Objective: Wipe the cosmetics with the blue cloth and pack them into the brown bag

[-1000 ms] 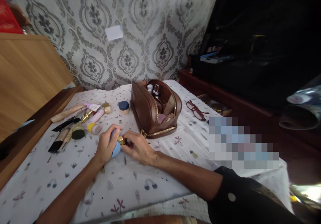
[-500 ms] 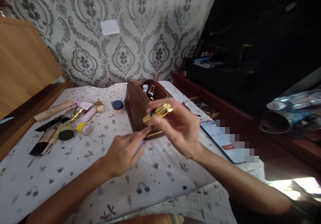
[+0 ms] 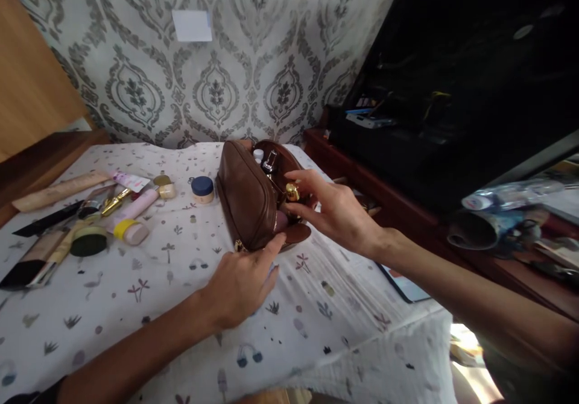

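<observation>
A brown leather makeup bag [image 3: 248, 196] stands unzipped on the patterned cloth. Its mouth faces right, with a white-capped item [image 3: 258, 155] and a shiny dark bottle [image 3: 270, 161] inside. My right hand [image 3: 337, 211] is at the opening, thumb and fingers closed around a small gold cosmetic tube [image 3: 292, 192] whose lower end is hard to see. My left hand [image 3: 242, 283] lies at the bag's near end. Its index finger is stretched out and touches the edge by the zipper; the thumb is apart, and nothing is held in it.
Left of the bag sits a jar with a blue lid [image 3: 202, 189]. Farther left lie several cosmetics, among them a pink tube with a yellow band [image 3: 131, 230] and a dark-lidded jar [image 3: 88, 239]. A phone [image 3: 404, 286] lies partly under my right forearm. A black screen [image 3: 452, 72] stands at right.
My right hand has moved from above the bag's near end into its opening with the gold tube. The left index finger stays at the bag's edge. The view has shifted slightly.
</observation>
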A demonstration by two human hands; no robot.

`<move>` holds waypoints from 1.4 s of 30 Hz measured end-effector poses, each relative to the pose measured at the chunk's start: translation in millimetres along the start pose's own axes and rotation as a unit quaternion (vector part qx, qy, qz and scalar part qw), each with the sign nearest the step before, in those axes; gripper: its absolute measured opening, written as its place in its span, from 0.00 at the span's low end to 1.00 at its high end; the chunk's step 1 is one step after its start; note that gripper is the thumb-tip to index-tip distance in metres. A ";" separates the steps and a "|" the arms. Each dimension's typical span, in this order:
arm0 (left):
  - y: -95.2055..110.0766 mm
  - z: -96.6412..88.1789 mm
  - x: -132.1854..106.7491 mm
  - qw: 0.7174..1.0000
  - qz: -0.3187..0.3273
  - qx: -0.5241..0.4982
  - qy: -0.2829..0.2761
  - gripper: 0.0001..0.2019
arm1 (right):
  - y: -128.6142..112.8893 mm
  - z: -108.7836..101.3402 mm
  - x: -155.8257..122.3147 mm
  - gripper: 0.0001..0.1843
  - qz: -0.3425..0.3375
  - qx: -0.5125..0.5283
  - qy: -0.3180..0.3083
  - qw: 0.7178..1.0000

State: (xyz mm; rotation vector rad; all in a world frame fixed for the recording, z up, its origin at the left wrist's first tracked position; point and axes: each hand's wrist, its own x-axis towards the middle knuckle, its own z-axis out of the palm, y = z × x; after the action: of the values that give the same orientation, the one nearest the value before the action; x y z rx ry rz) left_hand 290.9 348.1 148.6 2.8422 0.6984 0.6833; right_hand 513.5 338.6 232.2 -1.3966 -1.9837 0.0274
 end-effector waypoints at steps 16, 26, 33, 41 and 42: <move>-1.8 1.9 -0.8 0.999 0.029 -0.003 0.015 0.28 | -16.8 -16.8 11.5 0.17 0.044 0.237 -0.012 0.970; -2.8 2.9 -2.8 1.000 0.029 0.002 -0.002 0.29 | -23.5 -40.7 37.2 0.05 -0.042 -0.147 -0.192 0.969; -2.2 -0.8 -2.9 0.999 0.024 0.009 -0.032 0.30 | -39.4 -28.8 55.7 0.11 -0.127 -0.280 -0.374 0.875; -2.6 -1.7 -2.5 0.999 0.019 0.017 -0.048 0.31 | -41.3 -21.3 63.6 0.11 -0.141 -0.353 -0.440 0.814; -2.8 -1.0 -2.7 0.998 0.018 0.021 -0.048 0.32 | -41.7 -21.8 63.5 0.12 -0.136 -0.354 -0.442 0.813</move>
State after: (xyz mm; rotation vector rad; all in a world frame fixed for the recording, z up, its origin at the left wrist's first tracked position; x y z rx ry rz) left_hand 287.2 349.3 147.7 2.9105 0.6553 0.5381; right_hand 480.2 366.2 298.5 -1.6982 -3.2002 -0.2711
